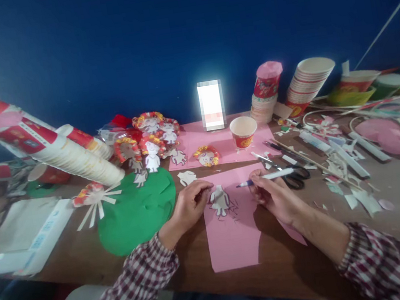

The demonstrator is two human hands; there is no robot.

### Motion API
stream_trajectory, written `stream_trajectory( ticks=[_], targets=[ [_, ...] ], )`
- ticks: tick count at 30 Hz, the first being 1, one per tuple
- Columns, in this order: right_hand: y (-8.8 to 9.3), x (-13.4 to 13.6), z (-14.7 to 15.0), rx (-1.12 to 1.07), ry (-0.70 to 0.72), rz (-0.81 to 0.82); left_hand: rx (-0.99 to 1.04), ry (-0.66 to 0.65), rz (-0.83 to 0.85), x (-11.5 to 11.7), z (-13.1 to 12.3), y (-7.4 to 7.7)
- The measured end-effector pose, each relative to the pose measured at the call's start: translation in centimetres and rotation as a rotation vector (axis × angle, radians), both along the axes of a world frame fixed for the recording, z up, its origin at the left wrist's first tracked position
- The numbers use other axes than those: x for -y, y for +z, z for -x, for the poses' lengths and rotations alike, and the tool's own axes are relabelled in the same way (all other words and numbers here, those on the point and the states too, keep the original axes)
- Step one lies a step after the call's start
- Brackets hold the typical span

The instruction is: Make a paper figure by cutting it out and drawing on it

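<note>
My right hand (273, 199) holds a white marker (281, 174) with a dark tip pointing left over the pink paper (233, 250). On that paper lies a white figure-shaped paper cutout (219, 199) with dark outlines; dark pen strokes mark the pink sheet beside and below it. My left hand (193, 203) rests at the cutout's upper left, fingers curled and pressed together; whether they pinch its edge is hidden. Just beyond this hand is another white paper cutout (186, 177). Black-handled scissors (294, 176) lie beyond my right hand.
A paper cup (244, 133) and a decorated round face (207, 156) sit on a pink sheet behind. Left are a green paper circle (134, 215) and a leaning cup stack (84, 159). Paper scraps (361, 198) litter the right. A bright, blurred-out screen (211, 104) stands by the wall.
</note>
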State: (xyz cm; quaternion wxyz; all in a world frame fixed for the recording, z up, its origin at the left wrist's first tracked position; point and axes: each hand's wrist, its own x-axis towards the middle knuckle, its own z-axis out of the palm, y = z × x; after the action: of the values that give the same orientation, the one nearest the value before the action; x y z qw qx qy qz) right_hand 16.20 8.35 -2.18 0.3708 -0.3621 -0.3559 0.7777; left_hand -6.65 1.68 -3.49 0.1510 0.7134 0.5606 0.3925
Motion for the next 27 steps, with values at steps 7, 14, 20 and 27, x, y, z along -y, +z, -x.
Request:
stream_trajectory(
  ticks=[7,14,20,27],
  targets=[
    [0.2,0.0,-0.1,-0.014,0.003,0.056,-0.194,-0.09,-0.028,1.2,0.8,0.3],
    [0.1,0.2,-0.1,0.023,0.019,-0.085,-0.303,-0.164,-0.032,1.8,0.7,0.1],
    [0.1,0.2,-0.1,0.043,0.051,-0.187,-0.298,-0.173,-0.03,2.1,0.8,0.1],
    [1.5,1.2,0.2,0.039,0.051,-0.137,-0.342,-0.182,-0.075,2.4,-0.2,0.8]
  ],
)
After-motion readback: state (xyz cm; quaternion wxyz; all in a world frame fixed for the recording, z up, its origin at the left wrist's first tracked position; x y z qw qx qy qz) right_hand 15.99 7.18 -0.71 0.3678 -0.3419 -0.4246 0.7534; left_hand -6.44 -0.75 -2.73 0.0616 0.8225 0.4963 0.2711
